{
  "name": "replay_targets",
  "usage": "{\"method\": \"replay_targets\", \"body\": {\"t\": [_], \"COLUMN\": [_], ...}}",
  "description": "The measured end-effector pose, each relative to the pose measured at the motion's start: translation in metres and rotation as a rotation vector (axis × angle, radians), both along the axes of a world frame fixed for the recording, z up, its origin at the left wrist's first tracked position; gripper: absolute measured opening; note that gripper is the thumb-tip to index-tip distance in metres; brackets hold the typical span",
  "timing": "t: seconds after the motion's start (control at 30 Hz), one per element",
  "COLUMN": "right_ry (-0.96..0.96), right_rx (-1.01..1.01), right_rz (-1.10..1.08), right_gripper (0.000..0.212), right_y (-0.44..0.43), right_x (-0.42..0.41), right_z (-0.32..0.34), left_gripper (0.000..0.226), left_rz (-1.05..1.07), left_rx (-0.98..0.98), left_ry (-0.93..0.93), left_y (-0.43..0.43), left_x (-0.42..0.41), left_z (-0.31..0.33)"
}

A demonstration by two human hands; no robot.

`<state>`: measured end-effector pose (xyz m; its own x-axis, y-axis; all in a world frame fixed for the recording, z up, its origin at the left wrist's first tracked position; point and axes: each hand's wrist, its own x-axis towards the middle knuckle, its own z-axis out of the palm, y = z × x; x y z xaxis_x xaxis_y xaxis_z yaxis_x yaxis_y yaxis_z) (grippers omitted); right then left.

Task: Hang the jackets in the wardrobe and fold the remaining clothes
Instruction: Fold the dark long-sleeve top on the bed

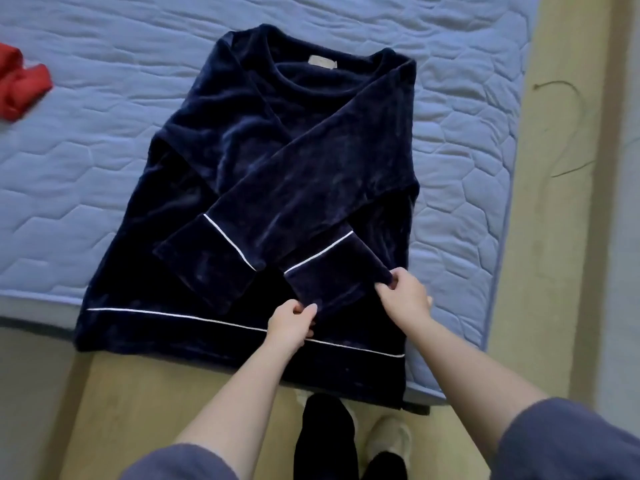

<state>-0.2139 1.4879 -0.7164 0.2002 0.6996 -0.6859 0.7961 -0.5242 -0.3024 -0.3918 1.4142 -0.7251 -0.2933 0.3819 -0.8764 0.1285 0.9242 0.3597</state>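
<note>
Navy top (pixel 263 174) flat on bed (pixel 460 140), both sleeves crossed over chest. Left hand (pixel 291 323) and right hand (pixel 405 292) each pinch cuff (pixel 332 275) corners. Red cloth (pixel 20 84) far left.

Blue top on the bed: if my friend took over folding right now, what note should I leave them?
Left hand pinches the near corner of one cuff of the navy top.
Right hand pinches that cuff's other corner.
The top lies flat on the mattress, hem over its edge; a red garment lies far left.
Done: both sleeves crossed over the front.
Left: fold the body up, then likely the red garment. No wardrobe or jackets in view.
</note>
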Motion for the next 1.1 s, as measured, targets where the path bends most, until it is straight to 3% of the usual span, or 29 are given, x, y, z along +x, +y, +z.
{"method": "replay_targets", "body": {"t": [0.1,0.17,0.27,0.43,0.53,0.67,0.8,0.97,1.1], "right_ry": [0.059,0.100,0.120,-0.126,-0.147,-0.247,-0.126,0.016,0.055], "right_rx": [0.085,-0.030,-0.264,-0.208,-0.219,-0.200,-0.090,0.056,0.152], "right_rz": [-0.169,-0.218,-0.188,-0.275,-0.332,-0.182,-0.050,0.070,0.124], "right_gripper": [0.035,0.049,0.036,0.012,0.038,0.056,0.055,0.052,0.051], "right_y": [-0.022,-0.054,-0.113,-0.159,-0.175,-0.186,-0.152,-0.051,0.050], "right_x": [0.016,0.023,0.033,0.040,0.026,-0.012,-0.080,-0.179,-0.248], "right_z": [0.002,0.003,-0.002,0.008,0.025,0.059,0.090,0.104,0.075], "left_gripper": [0.015,0.009,0.005,0.021,0.020,0.019,0.014,0.009,0.031], "left_rz": [-0.270,-0.361,-0.461,-0.615,-0.678,-0.762,-0.807,-0.795,-0.688], "left_rx": [-0.043,-0.042,-0.051,-0.032,-0.023,-0.039,-0.014,0.095,0.243], "left_ry": [0.150,0.237,0.295,0.291,0.298,0.313,0.392,0.473,0.533], "left_y": [-0.016,-0.033,-0.064,-0.105,-0.120,-0.130,-0.098,0.003,0.105], "left_x": [-0.022,-0.043,-0.068,-0.090,-0.101,-0.132,-0.188,-0.271,-0.317], "left_z": [-0.003,-0.002,-0.002,0.008,0.025,0.057,0.082,0.081,0.044]}}
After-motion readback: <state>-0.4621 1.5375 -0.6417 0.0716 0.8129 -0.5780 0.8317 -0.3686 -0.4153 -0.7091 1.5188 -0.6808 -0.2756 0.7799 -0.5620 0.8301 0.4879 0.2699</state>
